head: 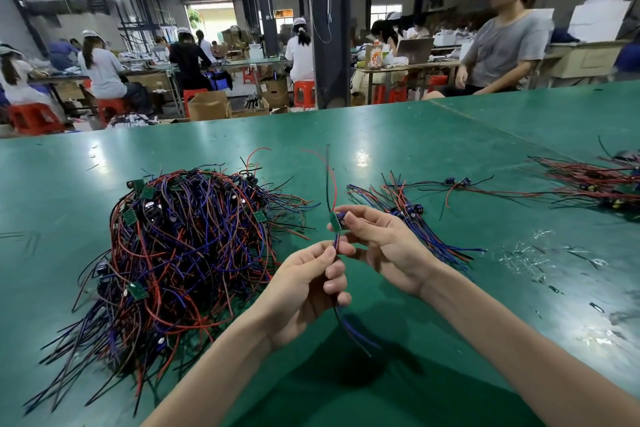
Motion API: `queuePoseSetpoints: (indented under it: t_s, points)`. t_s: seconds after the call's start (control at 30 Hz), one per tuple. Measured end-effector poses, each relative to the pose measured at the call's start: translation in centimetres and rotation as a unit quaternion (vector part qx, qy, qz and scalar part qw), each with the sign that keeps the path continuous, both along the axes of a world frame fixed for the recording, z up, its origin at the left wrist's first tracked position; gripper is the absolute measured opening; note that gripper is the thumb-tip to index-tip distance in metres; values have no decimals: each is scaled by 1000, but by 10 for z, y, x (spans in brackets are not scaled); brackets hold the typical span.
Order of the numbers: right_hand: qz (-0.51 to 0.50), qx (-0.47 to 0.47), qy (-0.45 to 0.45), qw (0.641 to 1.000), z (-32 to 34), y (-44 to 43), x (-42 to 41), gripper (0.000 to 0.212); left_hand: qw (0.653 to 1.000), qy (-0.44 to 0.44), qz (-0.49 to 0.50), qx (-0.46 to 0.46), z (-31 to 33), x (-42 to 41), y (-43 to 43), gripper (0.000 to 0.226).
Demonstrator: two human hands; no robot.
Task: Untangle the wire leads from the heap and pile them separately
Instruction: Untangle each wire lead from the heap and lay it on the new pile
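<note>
Head view: the person's left hand (304, 291) pinches the blue tails of a single thin wire lead (335, 220) with a small green circuit board, thumb against forefinger, the other fingers curled loosely round the strands that hang below. The right hand (384, 243) pinches the board end of the same lead between thumb and fingertips, just above the left. Gripped at two points, the lead is drawn straight, which probably lets the person check that nothing else clings to it and bring its wires parallel. Its red and black wires stand up beyond the board.

The lead is held in the air just right of the large tangled heap (187, 253) of red, blue and black wires studded with green boards. As far as can be seen, it touches none of the heap's strands. The heap lies on the glossy green table mat (450, 149) on the left hand's side, so each pull is a short reach.

Farther right of the heap, beyond the right hand, lies a smaller fanned pile of separated leads (415, 218), its wires roughly aligned (the likely place for this one). Well right of the heap, by the frame edge, is another spread of red and black leads (595, 184); whether it is sorted cannot be told.

Most of the heap appears yet to be worked through.
</note>
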State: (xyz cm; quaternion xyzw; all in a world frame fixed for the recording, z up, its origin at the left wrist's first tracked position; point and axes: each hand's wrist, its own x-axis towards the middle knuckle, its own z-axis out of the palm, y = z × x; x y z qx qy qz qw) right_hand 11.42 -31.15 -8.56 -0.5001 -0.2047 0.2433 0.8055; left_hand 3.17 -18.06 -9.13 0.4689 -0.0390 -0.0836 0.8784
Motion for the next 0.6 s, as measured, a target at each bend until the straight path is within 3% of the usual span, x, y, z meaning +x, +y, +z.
queuePoseSetpoints:
  t_s: [0.2,0.3,0.43,0.6]
  points:
    - [46,1,80,996,4,-4,1,22,993,64,-74,-63,1,-4,1,24]
    - [77,-21,87,993,4,-7,2,24,994,65,-80,-20,1,-5,1,20]
    - [46,-64,47,996,0,-4,2,6,994,76,-36,75,-3,-6,-3,26]
    - [-11,-120,5,993,-5,-1,1,12,993,59,28,101,-5,-1,-1,38]
